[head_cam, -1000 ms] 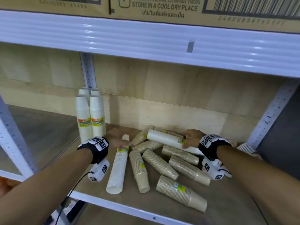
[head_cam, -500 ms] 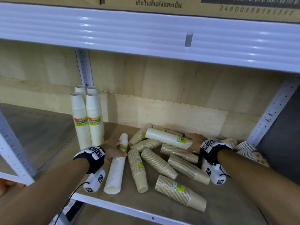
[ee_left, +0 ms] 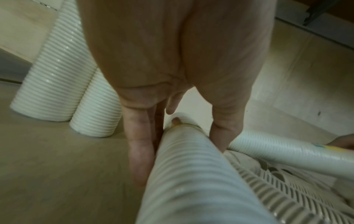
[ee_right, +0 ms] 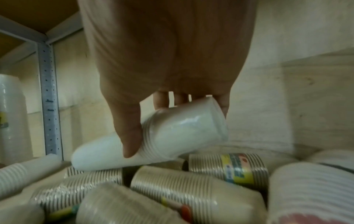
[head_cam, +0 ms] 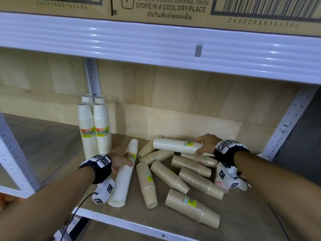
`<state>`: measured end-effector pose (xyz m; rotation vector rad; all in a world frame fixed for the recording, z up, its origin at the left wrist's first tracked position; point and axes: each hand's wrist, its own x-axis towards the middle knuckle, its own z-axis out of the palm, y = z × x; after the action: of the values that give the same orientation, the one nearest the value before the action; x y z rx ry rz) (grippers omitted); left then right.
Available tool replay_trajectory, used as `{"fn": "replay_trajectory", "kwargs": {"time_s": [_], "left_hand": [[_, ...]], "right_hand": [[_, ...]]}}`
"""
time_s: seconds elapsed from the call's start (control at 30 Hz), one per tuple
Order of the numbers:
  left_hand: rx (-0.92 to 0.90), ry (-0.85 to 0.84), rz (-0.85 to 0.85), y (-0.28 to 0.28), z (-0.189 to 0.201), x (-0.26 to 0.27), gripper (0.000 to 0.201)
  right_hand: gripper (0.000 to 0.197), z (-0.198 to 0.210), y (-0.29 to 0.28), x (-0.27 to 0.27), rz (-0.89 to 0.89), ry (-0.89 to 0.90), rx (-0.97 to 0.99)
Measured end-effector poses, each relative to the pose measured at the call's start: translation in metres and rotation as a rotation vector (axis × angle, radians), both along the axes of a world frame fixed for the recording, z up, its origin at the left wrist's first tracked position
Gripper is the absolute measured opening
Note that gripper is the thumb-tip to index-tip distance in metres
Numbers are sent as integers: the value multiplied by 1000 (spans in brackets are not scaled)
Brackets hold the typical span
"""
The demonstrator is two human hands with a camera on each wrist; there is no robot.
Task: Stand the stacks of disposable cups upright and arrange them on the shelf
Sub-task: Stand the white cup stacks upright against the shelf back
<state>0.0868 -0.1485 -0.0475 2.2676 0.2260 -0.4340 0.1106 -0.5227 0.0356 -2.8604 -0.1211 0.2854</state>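
Several white cup stacks stand upright at the back left of the wooden shelf. A long white stack lies toward the front; my left hand grips its middle, fingers and thumb on either side. Another white stack lies across a heap of brown cup stacks; my right hand holds its right end, thumb in front and fingers behind, with that end raised off the heap. One brown stack lies nearest the front edge.
A white metal shelf beam runs overhead with cardboard boxes on it. Perforated uprights flank the bay. Patterned cup stacks lie behind my right wrist. Bare shelf lies left of the upright stacks.
My left hand has drawn back along the lying white stack and closed round its middle. My right hand has taken hold of the other white stack's end and tilted it up slightly.
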Motion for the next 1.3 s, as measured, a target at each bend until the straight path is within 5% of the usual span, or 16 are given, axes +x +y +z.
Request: {"fn": "replay_trajectory", "kwargs": {"time_s": [0.43, 0.73, 1.3], "left_hand": [[7, -283, 32, 1, 66, 6, 68], [35, -479, 90, 22, 87, 1, 72], [61, -563, 110, 50, 74, -27, 74]], "right_hand": [[39, 87, 68, 12, 83, -329, 235], [55, 129, 151, 1, 216, -495, 454], [55, 93, 247, -16, 428, -328, 434]]}}
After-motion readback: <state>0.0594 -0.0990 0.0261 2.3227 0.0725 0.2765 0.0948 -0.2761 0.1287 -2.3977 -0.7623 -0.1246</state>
